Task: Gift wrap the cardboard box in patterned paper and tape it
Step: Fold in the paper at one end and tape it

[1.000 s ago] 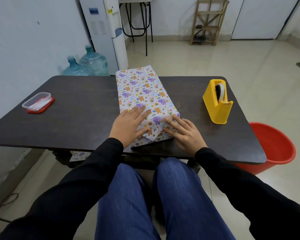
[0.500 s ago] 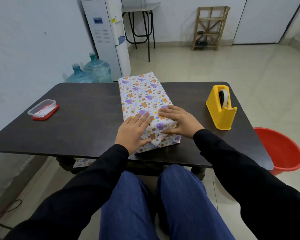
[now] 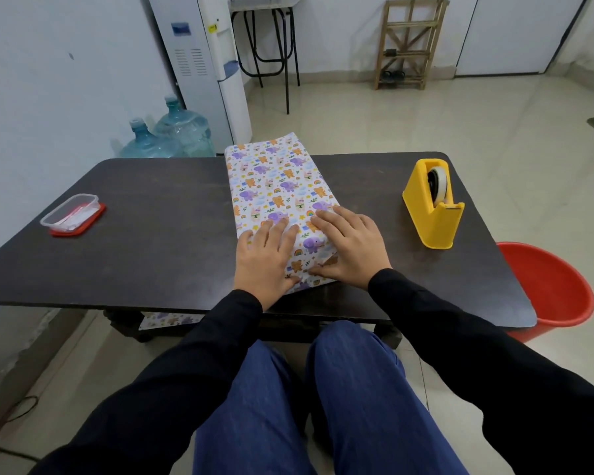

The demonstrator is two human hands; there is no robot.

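Note:
A long box wrapped in white paper with purple elephants and orange bears (image 3: 275, 186) lies lengthwise in the middle of the dark table (image 3: 151, 214). My left hand (image 3: 266, 258) lies flat on its near left top, fingers straight. My right hand (image 3: 348, 248) lies over the near right corner, fingers spread on the top and thumb against the folded paper at the near end. A yellow tape dispenser (image 3: 432, 209) with a white roll stands to the right of the box, apart from both hands.
A clear plastic container on a red lid (image 3: 71, 216) sits near the table's left edge. A red bucket (image 3: 549, 289) stands on the floor by the table's right corner. Water bottles (image 3: 172, 137) and a white dispenser (image 3: 206, 63) stand behind the table.
My right hand moved from the table beside the near end up onto the box's near right corner. My left hand stayed flat on the top.

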